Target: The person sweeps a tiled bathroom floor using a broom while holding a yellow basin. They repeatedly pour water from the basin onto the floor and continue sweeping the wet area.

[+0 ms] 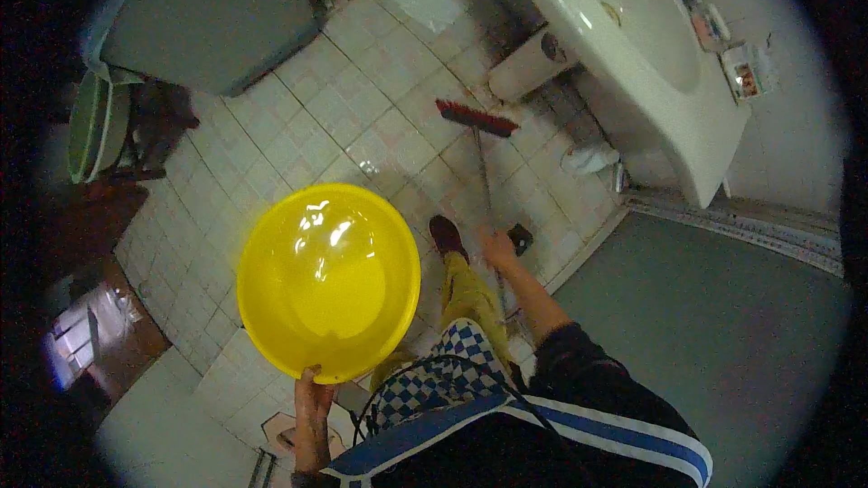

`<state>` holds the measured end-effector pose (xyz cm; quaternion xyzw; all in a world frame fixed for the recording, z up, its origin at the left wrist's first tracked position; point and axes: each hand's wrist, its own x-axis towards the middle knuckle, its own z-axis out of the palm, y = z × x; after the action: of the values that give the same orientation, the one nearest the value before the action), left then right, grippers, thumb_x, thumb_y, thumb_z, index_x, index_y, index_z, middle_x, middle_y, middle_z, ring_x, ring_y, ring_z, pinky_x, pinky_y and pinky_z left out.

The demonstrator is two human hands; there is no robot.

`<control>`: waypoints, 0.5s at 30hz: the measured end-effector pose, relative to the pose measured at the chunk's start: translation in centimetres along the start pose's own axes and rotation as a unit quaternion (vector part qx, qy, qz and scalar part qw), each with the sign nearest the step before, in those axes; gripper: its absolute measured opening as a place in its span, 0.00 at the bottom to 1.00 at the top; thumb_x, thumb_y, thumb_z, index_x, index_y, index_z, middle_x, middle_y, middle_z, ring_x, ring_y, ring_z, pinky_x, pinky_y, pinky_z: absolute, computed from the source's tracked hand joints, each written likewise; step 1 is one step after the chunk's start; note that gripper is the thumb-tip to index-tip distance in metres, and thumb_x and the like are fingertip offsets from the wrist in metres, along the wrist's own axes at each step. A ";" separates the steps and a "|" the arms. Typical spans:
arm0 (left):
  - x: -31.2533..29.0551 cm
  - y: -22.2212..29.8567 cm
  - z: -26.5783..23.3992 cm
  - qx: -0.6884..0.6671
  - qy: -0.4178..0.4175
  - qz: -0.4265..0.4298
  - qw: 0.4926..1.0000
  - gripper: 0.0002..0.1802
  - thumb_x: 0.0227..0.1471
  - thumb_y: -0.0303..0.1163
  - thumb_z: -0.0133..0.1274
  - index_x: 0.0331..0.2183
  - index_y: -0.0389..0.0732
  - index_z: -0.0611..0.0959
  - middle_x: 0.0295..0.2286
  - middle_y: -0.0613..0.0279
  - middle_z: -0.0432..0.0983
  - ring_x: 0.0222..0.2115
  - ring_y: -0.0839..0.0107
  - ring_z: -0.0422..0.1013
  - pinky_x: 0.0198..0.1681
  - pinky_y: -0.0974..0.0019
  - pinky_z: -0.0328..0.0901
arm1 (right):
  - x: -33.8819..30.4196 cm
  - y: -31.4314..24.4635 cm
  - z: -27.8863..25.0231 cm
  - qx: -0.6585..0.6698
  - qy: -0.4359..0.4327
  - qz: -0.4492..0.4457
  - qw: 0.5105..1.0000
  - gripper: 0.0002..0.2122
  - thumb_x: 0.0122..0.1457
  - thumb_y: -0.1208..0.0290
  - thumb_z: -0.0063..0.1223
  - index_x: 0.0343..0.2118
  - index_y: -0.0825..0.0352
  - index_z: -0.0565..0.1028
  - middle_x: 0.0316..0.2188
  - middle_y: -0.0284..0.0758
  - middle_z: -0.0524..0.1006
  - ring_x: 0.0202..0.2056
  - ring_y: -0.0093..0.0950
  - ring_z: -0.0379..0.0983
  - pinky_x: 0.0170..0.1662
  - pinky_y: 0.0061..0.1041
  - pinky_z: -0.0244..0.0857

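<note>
My left hand (314,396) grips the near rim of a large round yellow basin (325,298). The basin's inside faces up, shiny, with nothing visible in it. My right hand (496,251) is closed around the thin handle of a broom (476,118). The broom's head, with dark red bristles, rests at floor level ahead of me, and the handle runs back past my right hand toward my leg.
A white washbasin (660,81) juts out at the upper right, above a cylindrical container (529,68). A large grey appliance or cabinet (208,18) stands at upper left, near a green tub (95,131). The tiled floor (362,108) has shiny spots. A small black object (520,239) lies beside my right hand.
</note>
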<state>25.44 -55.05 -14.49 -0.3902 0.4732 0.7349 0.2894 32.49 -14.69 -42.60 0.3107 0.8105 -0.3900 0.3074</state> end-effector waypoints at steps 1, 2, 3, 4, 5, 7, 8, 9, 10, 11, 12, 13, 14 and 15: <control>-0.1 0.3 1.4 0.001 -0.005 0.012 1.000 0.27 0.36 0.29 0.50 0.43 0.37 0.65 0.41 0.57 0.65 0.41 0.60 0.63 0.43 0.57 0.61 | -3.6 -1.1 -3.4 0.106 0.012 0.054 0.993 0.20 0.53 0.61 0.38 0.44 0.71 0.62 0.22 0.42 0.71 0.23 0.35 0.69 0.27 0.33 0.62; 0.1 0.8 0.7 0.009 -0.016 0.004 1.000 0.27 0.36 0.29 0.50 0.43 0.37 0.65 0.41 0.57 0.65 0.41 0.60 0.63 0.43 0.57 0.61 | -7.0 -1.9 -5.7 0.147 0.032 0.071 0.986 0.22 0.53 0.59 0.37 0.46 0.72 0.59 0.19 0.43 0.71 0.22 0.35 0.69 0.27 0.32 0.62; 1.0 0.9 -0.5 0.018 -0.025 -0.009 0.999 0.27 0.36 0.29 0.50 0.43 0.37 0.65 0.40 0.57 0.65 0.41 0.60 0.64 0.43 0.57 0.62 | -9.0 -2.0 -7.2 0.162 0.023 0.127 0.978 0.23 0.53 0.58 0.37 0.46 0.73 0.59 0.18 0.42 0.71 0.21 0.36 0.68 0.27 0.33 0.62; 1.4 1.0 -0.4 0.026 -0.027 -0.023 0.999 0.27 0.36 0.29 0.50 0.43 0.37 0.65 0.40 0.57 0.65 0.41 0.60 0.64 0.42 0.57 0.62 | -9.8 -1.4 -7.8 0.116 0.082 0.069 0.987 0.22 0.53 0.58 0.38 0.44 0.73 0.61 0.16 0.41 0.70 0.19 0.36 0.67 0.25 0.33 0.61; 1.8 1.0 0.2 0.015 -0.017 -0.024 0.999 0.27 0.36 0.29 0.50 0.43 0.37 0.65 0.40 0.57 0.65 0.41 0.60 0.64 0.42 0.57 0.62 | -10.3 -1.1 -8.4 0.066 0.139 0.010 0.988 0.21 0.53 0.58 0.38 0.42 0.72 0.62 0.15 0.40 0.69 0.16 0.36 0.66 0.24 0.33 0.61; 2.1 1.2 2.8 -0.006 0.013 -0.026 1.000 0.27 0.36 0.29 0.50 0.43 0.37 0.65 0.40 0.57 0.65 0.40 0.60 0.64 0.42 0.57 0.62 | -9.0 -0.1 -9.2 0.094 0.184 -0.099 0.973 0.19 0.53 0.58 0.38 0.37 0.72 0.64 0.14 0.40 0.69 0.15 0.36 0.64 0.22 0.33 0.60; 2.6 1.4 2.7 -0.002 -0.021 -0.031 0.999 0.27 0.36 0.29 0.50 0.43 0.37 0.65 0.40 0.58 0.65 0.41 0.60 0.64 0.43 0.57 0.62 | -6.4 0.7 -9.5 0.171 0.175 -0.148 0.958 0.17 0.53 0.59 0.39 0.35 0.71 0.65 0.15 0.40 0.69 0.16 0.36 0.64 0.22 0.33 0.59; 3.7 1.3 1.9 0.001 -0.051 -0.033 0.998 0.27 0.36 0.29 0.50 0.43 0.37 0.65 0.40 0.58 0.65 0.41 0.60 0.64 0.43 0.57 0.62 | -3.9 -0.9 -11.2 0.178 0.157 -0.133 0.962 0.16 0.53 0.59 0.39 0.33 0.71 0.65 0.16 0.41 0.69 0.17 0.36 0.65 0.22 0.34 0.60; 4.1 1.1 1.6 0.002 -0.079 -0.035 0.996 0.27 0.36 0.28 0.50 0.43 0.37 0.65 0.40 0.58 0.65 0.41 0.60 0.63 0.43 0.57 0.61 | -1.6 -2.7 -13.0 0.184 0.139 -0.119 0.966 0.15 0.53 0.59 0.40 0.31 0.70 0.66 0.17 0.41 0.69 0.18 0.36 0.65 0.22 0.34 0.60; 3.5 1.2 4.5 0.008 -0.053 -0.017 0.998 0.27 0.36 0.29 0.50 0.43 0.37 0.65 0.40 0.58 0.65 0.41 0.61 0.64 0.42 0.58 0.62 | 1.4 -4.1 -15.1 0.187 0.124 -0.107 0.969 0.15 0.51 0.60 0.41 0.31 0.70 0.66 0.17 0.42 0.69 0.18 0.36 0.66 0.24 0.34 0.60; 2.7 1.9 9.5 0.015 -0.030 0.002 0.999 0.27 0.36 0.29 0.49 0.43 0.38 0.65 0.40 0.58 0.65 0.40 0.61 0.64 0.40 0.59 0.63 | 4.7 -5.5 -17.6 0.196 0.106 -0.092 0.971 0.15 0.50 0.61 0.43 0.31 0.71 0.66 0.18 0.43 0.69 0.19 0.36 0.66 0.25 0.34 0.61; 2.3 2.4 12.6 0.024 -0.002 0.025 0.999 0.26 0.36 0.29 0.49 0.43 0.38 0.65 0.40 0.58 0.65 0.40 0.62 0.65 0.39 0.60 0.64 | 8.3 -7.1 -20.1 0.202 0.078 -0.074 0.973 0.15 0.49 0.62 0.44 0.31 0.71 0.67 0.19 0.44 0.70 0.19 0.36 0.67 0.26 0.33 0.62; 3.5 2.5 12.9 0.029 -0.002 0.000 1.000 0.27 0.36 0.29 0.49 0.43 0.39 0.65 0.40 0.58 0.65 0.40 0.62 0.64 0.39 0.60 0.64 | 11.4 -7.7 -23.0 0.205 0.061 -0.047 0.976 0.15 0.48 0.63 0.46 0.31 0.72 0.67 0.19 0.45 0.70 0.20 0.37 0.67 0.27 0.33 0.62; 4.2 2.6 13.1 0.036 0.004 -0.022 0.999 0.27 0.36 0.30 0.49 0.43 0.39 0.65 0.40 0.59 0.65 0.40 0.62 0.64 0.39 0.60 0.64 | 14.8 -8.2 -25.6 0.217 0.026 -0.031 0.975 0.15 0.47 0.64 0.47 0.31 0.72 0.67 0.20 0.46 0.70 0.20 0.37 0.68 0.29 0.33 0.63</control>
<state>17.23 -43.77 -13.56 -0.3926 0.4918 0.7095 0.3171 10.69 6.24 -36.99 0.3544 0.7238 -0.5576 0.1990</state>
